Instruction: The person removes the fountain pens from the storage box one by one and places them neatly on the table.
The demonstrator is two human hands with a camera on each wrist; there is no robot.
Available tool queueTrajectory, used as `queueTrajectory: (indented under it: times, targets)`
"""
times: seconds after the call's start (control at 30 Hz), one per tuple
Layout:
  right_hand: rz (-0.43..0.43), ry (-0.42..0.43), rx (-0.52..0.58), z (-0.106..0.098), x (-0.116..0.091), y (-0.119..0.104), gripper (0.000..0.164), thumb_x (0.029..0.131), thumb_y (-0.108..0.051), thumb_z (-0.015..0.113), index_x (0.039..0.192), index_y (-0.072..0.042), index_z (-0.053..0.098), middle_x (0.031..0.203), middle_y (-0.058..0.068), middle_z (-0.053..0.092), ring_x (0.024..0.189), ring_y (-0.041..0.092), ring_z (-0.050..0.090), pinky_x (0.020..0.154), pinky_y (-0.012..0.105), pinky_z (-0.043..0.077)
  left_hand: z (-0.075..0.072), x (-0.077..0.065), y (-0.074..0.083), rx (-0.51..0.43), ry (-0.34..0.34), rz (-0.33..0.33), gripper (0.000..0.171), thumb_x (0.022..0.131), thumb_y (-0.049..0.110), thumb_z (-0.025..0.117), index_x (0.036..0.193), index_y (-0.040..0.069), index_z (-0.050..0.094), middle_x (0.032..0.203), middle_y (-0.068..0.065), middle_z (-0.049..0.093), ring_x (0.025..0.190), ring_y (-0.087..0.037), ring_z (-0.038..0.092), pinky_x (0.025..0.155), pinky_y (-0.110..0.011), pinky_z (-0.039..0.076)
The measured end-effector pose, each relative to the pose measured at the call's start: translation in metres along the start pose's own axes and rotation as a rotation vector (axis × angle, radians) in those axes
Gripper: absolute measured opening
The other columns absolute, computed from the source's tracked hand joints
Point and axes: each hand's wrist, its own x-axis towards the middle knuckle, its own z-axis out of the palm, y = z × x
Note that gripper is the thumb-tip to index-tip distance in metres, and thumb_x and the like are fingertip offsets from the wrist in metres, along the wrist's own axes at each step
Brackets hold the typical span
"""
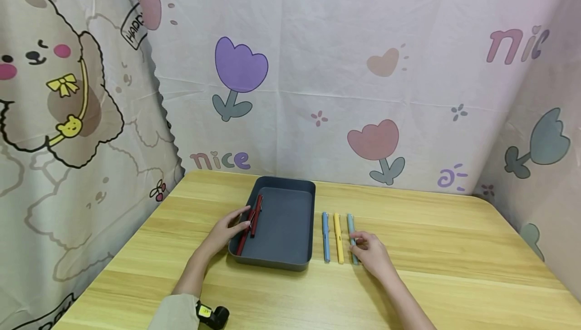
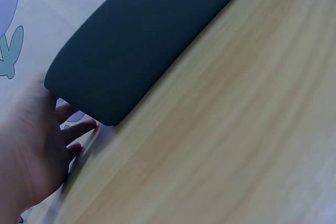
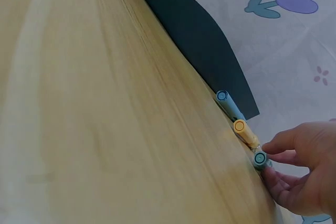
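Observation:
A dark grey tray (image 1: 288, 229) stands on the table, with two red pens (image 1: 256, 216) lying along its left side. My left hand (image 1: 225, 230) holds the tray's left wall, the thumb over the rim near the red pens and the other fingers against the outside, as the left wrist view shows. To the right of the tray lie a blue pen (image 1: 326, 236), a yellow pen (image 1: 338, 239) and a grey-green pen (image 1: 351, 224), roughly parallel. My right hand (image 1: 373, 255) pinches the grey-green pen between thumb and fingers, low over the wood; its round end (image 3: 260, 158) shows in the right wrist view.
The light wooden table (image 1: 454, 249) reaches back to a hanging cloth (image 1: 308, 67) printed with flowers. More printed cloth (image 1: 91, 183) hangs along the left side. A black wrist camera (image 1: 213, 316) is strapped at the left sleeve.

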Motion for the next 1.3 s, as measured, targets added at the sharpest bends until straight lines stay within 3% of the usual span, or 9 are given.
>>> queueTrajectory:
  times: [0.4,0.8,1.03,1.3]
  targets:
    - [-0.002,0.004,0.006,-0.004,-0.001,-0.006,0.025,0.084,-0.006,0.063,0.109,-0.002,0.064,0.103,0.016,0.054,0.092,0.034,0.059,0.070,0.039,0.051,0.000,0.000,-0.002,-0.012,0.006,-0.010,0.055,0.091,0.024,0.060,0.139,0.006,0.040,0.144,-0.020,0.027,0.132,-0.036,0.022,0.105,-0.047,0.021]
    - [-0.024,0.006,0.018,-0.009,-0.005,-0.028,0.024,0.086,-0.008,0.063,0.109,-0.002,0.064,0.105,0.014,0.054,0.087,0.025,0.058,0.062,0.032,0.049,0.000,0.000,-0.003,0.011,0.014,0.007,0.055,0.089,0.030,0.061,0.138,0.012,0.043,0.144,-0.016,0.030,0.131,-0.035,0.025,0.104,-0.047,0.024]
    - [-0.049,0.003,0.047,-0.003,-0.004,-0.041,0.023,0.084,-0.005,0.064,0.106,-0.002,0.065,0.102,0.012,0.056,0.083,0.022,0.056,0.061,0.029,0.048,-0.001,-0.001,0.000,-0.019,-0.007,-0.006,0.058,0.090,0.025,0.060,0.141,0.008,0.038,0.145,-0.020,0.026,0.132,-0.038,0.021,0.104,-0.050,0.021]
    - [-0.126,-0.021,0.078,0.014,0.004,-0.059,0.020,0.081,0.000,0.065,0.101,-0.001,0.067,0.090,0.007,0.056,0.071,0.017,0.053,0.055,0.026,0.044,0.001,-0.001,0.001,0.009,0.024,-0.009,0.058,0.090,0.028,0.061,0.141,0.010,0.040,0.144,-0.018,0.029,0.131,-0.037,0.024,0.104,-0.049,0.023]
